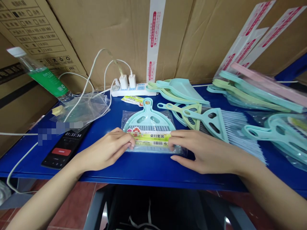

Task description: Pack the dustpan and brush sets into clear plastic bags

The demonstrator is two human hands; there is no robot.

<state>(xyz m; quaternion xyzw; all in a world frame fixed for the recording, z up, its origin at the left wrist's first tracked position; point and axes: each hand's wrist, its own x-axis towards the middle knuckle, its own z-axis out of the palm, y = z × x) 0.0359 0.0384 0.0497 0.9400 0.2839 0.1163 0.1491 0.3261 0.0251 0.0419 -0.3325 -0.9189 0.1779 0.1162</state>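
Note:
A light-blue dustpan [148,113] and its grey-bristled brush lie in a clear plastic bag on the blue table, handle pointing away from me. Across the bag's near part is a yellow-green label card [155,138] printed with mushrooms, a barcode and characters; whether it sits inside or on top of the plastic I cannot tell. My left hand [111,148] has its fingers pressed together on the card's left end. At the right end, my right hand [203,151] rests with bent fingertips on the card, its thumb spread apart near the bag's lower corner.
Loose dustpans [184,89] and brushes [216,121] lie behind and right. Bagged sets [285,134] fill the far right. A phone [64,147], clear bags [83,107], a bottle [48,76] and white cables are left. A power strip [144,89] stands before the cardboard.

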